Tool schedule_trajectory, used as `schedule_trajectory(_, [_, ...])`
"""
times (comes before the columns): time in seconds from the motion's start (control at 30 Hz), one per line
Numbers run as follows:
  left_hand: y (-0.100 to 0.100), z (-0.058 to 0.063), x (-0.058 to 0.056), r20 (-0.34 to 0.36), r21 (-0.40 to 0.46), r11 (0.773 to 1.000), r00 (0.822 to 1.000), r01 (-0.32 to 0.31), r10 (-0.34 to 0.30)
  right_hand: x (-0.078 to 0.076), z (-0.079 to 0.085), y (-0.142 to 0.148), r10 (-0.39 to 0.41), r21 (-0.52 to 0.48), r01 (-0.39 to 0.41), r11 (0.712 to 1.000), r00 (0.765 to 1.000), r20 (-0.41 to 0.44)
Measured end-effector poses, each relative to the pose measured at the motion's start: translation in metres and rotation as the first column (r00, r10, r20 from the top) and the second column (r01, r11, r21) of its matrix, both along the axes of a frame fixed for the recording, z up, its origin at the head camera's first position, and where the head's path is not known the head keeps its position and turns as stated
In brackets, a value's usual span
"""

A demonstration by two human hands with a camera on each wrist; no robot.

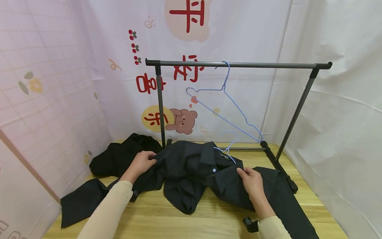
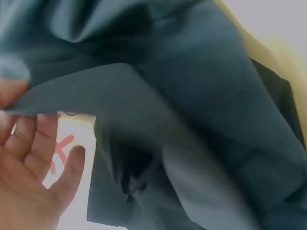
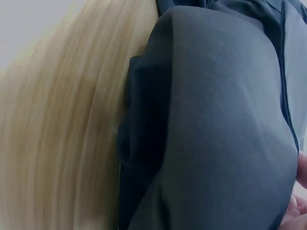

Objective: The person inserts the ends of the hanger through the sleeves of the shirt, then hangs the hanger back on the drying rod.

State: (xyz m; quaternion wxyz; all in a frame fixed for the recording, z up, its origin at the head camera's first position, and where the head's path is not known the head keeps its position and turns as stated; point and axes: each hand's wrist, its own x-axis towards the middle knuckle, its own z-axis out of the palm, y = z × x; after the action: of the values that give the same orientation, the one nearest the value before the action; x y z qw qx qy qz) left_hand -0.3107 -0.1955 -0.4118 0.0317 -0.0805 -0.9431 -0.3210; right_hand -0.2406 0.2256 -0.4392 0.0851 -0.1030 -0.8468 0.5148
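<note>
A dark button-up shirt [image 1: 185, 166] is spread across the table, its collar facing up and one white button showing. A thin blue hanger [image 1: 229, 149] pokes out of the neck opening, with its lower part hidden inside the cloth. My left hand [image 1: 142, 163] pinches the shirt near the shoulder on the left; the left wrist view shows the cloth between thumb and fingers. On the other side, my right hand [image 1: 252, 181] pinches the shirt's edge by the collar. In the right wrist view only some fingertips [image 3: 300, 172] appear, at the cloth's edge.
A dark metal clothes rack [image 1: 238, 64] stands behind the shirt, with a blue wire hanger [image 1: 221, 89] on its rail. Another black garment [image 1: 111, 159] lies bunched at the left. A sleeve [image 1: 289, 199] stretches toward the table's [image 1: 179, 229] front right.
</note>
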Motion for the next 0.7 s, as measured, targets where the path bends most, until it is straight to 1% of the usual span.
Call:
schedule_trajectory(0.13, [-0.008,-0.007,0.002,0.004,-0.108,0.994,0.999,-0.033,0.034,0.001,-0.001,0.008,-0.055,-0.033,0.055,0.998,0.998,-0.007])
schedule_trajectory(0.2, [-0.013,-0.009,0.005,0.017,-0.137,0.989,0.998,-0.055,0.058,0.001,-0.001,0.013,-0.087,-0.044,0.086,0.995,0.996,-0.010])
schedule_trajectory(0.33, [-0.031,-0.014,0.010,0.045,-0.167,0.983,0.995,-0.076,0.085,0.001,0.000,0.023,-0.154,-0.046,0.153,0.987,0.988,-0.017])
schedule_trajectory(0.47, [-0.052,-0.017,0.016,0.060,-0.217,0.974,0.994,-0.074,0.088,0.002,0.001,0.031,-0.168,-0.049,0.167,0.985,0.986,-0.021])
schedule_trajectory(0.53, [-0.065,-0.019,0.020,0.050,-0.246,0.967,0.995,-0.073,0.088,0.002,0.001,0.035,-0.181,-0.047,0.180,0.983,0.983,-0.020])
schedule_trajectory(0.6, [-0.080,-0.019,0.024,0.037,-0.268,0.960,0.995,-0.078,0.091,0.001,0.000,0.040,-0.208,-0.041,0.207,0.978,0.978,-0.026])
schedule_trajectory(0.7, [-0.104,-0.015,0.028,0.016,-0.283,0.955,0.996,-0.085,0.093,0.001,-0.001,0.049,-0.254,-0.031,0.253,0.967,0.967,-0.024])
